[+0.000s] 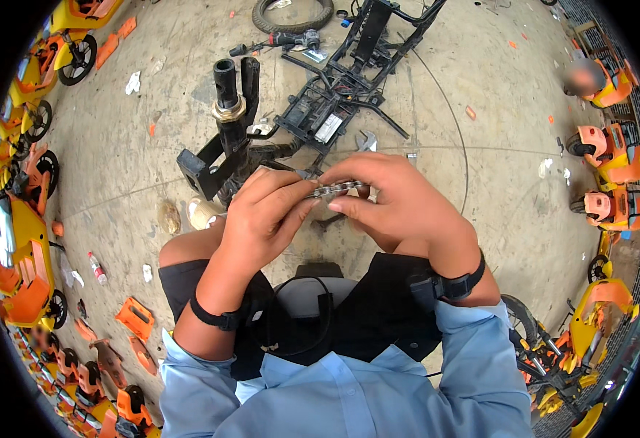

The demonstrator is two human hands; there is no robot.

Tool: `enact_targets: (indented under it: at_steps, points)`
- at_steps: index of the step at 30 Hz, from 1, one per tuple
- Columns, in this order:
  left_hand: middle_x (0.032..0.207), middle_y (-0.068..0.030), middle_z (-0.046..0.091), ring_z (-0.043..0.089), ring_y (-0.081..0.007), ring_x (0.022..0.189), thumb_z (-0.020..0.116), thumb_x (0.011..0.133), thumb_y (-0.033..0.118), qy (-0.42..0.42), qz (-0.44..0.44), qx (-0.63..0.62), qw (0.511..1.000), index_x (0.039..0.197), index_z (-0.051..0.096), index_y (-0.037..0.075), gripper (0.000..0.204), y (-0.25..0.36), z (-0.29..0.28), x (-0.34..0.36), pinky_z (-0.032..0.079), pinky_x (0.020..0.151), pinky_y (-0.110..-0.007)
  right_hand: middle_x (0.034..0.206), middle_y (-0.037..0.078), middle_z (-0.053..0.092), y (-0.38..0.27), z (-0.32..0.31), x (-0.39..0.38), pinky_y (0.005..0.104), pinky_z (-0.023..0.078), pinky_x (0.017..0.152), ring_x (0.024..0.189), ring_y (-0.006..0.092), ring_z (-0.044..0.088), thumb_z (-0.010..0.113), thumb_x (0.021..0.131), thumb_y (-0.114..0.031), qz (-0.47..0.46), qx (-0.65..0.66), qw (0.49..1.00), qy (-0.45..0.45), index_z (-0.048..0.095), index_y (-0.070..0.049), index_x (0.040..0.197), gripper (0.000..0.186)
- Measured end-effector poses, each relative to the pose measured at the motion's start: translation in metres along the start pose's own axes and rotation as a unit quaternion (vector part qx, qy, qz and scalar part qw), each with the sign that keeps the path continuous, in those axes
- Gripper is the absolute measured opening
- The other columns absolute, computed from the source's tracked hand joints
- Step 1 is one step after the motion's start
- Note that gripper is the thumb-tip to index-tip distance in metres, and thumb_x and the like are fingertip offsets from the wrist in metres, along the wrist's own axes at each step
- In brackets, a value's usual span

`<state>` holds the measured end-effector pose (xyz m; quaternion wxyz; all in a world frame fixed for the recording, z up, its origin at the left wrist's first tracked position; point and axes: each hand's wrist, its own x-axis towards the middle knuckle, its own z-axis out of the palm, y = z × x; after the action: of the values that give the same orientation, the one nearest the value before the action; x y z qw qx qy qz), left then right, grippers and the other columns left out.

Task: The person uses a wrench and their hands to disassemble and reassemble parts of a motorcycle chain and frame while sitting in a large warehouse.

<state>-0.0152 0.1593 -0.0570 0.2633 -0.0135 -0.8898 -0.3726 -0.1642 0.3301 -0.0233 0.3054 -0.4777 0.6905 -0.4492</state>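
Note:
Between my two hands, above my lap, is a thin silver piece with a row of rounded bumps, which looks like a ball bearing ring (337, 189) seen edge-on. My left hand (261, 215) pinches its left end with the fingers closed. On the right end, my right hand (393, 197) curls round with thumb and fingertips gripping it. Just beyond my left hand a black steering stem (225, 82) with a metal collar (229, 111) stands upright between my knees and the scooter frame. My fingers hide part of the ring.
A stripped black scooter frame (327, 109) lies ahead, with an adjustable wrench (366, 141) beside it. Farther off are a power tool (296, 39) and a tyre (293, 25). Yellow and orange scooters (28, 255) line both sides. A bottle (97, 268) and orange panels (136, 318) lie left.

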Motion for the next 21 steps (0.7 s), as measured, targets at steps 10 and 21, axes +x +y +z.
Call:
enact_targets:
  at_steps: [10, 21]
  points:
    - [0.091, -0.0113, 0.068, 0.064, -0.0272, 0.077, 0.080, 0.072, 0.000, -0.001, -0.006, 0.013, 1.000, 0.100, 0.073, 0.002, 0.028, 0.002, -0.003, -0.002, 0.051, 0.066, -0.034, 0.083, 0.009, 0.062, 0.008, 0.010, 0.004, 0.0412, 0.050, 0.071, 0.083, 0.0322, 0.062, 0.075, 0.080, -0.014, -0.173, -0.209, 0.961, 0.057, 0.067, -0.006, 0.093, 0.017]
    - [0.080, -0.0127, 0.068, 0.066, -0.0320, 0.070, 0.081, 0.075, 0.007, 0.050, -0.102, 0.001, 0.994, 0.086, 0.070, 0.005, 0.016, -0.006, 0.007, -0.017, 0.053, 0.065, -0.039, 0.083, 0.012, 0.063, 0.031, 0.026, 0.005, 0.0453, 0.052, 0.068, 0.080, 0.0364, 0.062, 0.070, 0.084, -0.016, -0.174, -0.205, 0.961, 0.066, 0.067, -0.007, 0.093, 0.013]
